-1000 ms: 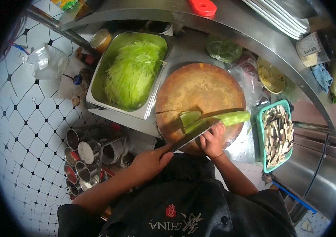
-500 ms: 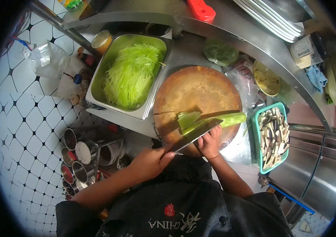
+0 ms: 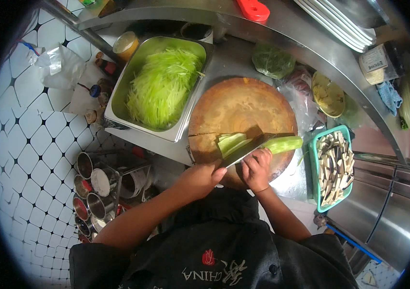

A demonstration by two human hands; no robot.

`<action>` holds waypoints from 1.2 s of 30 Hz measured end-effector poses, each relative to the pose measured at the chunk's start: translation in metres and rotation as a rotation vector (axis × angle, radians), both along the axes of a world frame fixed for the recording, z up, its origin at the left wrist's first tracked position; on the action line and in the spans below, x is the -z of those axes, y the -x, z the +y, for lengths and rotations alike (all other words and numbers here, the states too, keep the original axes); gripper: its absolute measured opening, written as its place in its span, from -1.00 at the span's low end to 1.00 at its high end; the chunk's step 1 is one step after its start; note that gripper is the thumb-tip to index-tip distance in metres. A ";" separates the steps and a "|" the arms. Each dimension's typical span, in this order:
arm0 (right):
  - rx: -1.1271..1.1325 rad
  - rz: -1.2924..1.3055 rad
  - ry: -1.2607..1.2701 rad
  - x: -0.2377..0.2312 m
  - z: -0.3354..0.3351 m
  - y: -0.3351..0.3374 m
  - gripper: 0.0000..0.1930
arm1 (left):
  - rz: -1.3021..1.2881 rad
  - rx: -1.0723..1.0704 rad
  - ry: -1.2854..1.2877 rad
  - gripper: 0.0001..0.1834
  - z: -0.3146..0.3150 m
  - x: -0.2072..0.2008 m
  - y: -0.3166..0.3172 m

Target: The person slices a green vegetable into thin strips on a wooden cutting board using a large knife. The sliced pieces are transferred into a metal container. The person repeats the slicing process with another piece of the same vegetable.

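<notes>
My left hand (image 3: pixel 200 180) is closed round the handle of a cleaver (image 3: pixel 247 151). Its broad blade lies slantwise across a peeled pale-green celtuce stem (image 3: pixel 286 144) on a round wooden chopping block (image 3: pixel 241 103). At the stem's near side, the bent fingers of my right hand (image 3: pixel 257 168) press against it close to the blade. Cut celtuce pieces (image 3: pixel 229 142) rest left of the cleaver. Part of the stem is hidden behind the blade and my fingers.
A steel pan (image 3: pixel 118 107) heaped with green shreds (image 3: pixel 164 89) stands left of the block. To the right is a turquoise basket (image 3: pixel 316 180) of dark-edged pale strips. A steel shelf (image 3: pixel 306 45) curves overhead, with a red-handled object (image 3: pixel 254 9) and stacked plates (image 3: pixel 337 24).
My left hand and the cleaver have shifted right and slightly away from me along the stem. The right hand stays nearly in place on the celtuce.
</notes>
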State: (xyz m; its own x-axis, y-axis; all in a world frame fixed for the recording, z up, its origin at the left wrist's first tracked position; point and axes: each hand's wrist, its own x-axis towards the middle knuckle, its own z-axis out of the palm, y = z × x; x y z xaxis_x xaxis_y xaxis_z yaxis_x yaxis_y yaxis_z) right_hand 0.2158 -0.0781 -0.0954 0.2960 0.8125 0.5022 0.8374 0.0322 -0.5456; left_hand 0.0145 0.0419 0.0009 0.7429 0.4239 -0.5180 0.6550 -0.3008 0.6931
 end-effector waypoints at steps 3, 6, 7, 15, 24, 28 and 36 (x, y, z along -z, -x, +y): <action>0.002 -0.001 0.003 -0.001 0.002 -0.003 -0.80 | -0.048 0.017 -0.066 -0.49 0.000 0.025 -0.003; 0.009 0.011 -0.011 0.003 0.002 -0.004 -0.80 | -0.001 0.020 0.003 -0.52 0.004 -0.008 -0.003; 0.013 0.020 -0.015 0.005 0.001 -0.002 -0.80 | 0.020 0.026 0.045 -0.51 0.002 -0.017 0.010; -0.010 0.035 -0.019 0.005 -0.003 -0.001 -0.78 | 0.166 -0.038 0.125 -0.49 -0.004 -0.074 0.039; -0.002 0.016 0.009 -0.005 0.001 -0.003 -0.79 | -0.068 -0.062 -0.027 -0.42 -0.003 0.006 -0.012; -0.054 -0.018 0.017 -0.005 0.001 -0.011 -0.80 | -0.030 -0.070 -0.072 -0.39 -0.004 0.003 -0.013; 0.004 -0.106 -0.001 -0.003 -0.005 -0.027 -0.78 | 0.087 -0.037 0.017 -0.46 -0.011 -0.039 0.005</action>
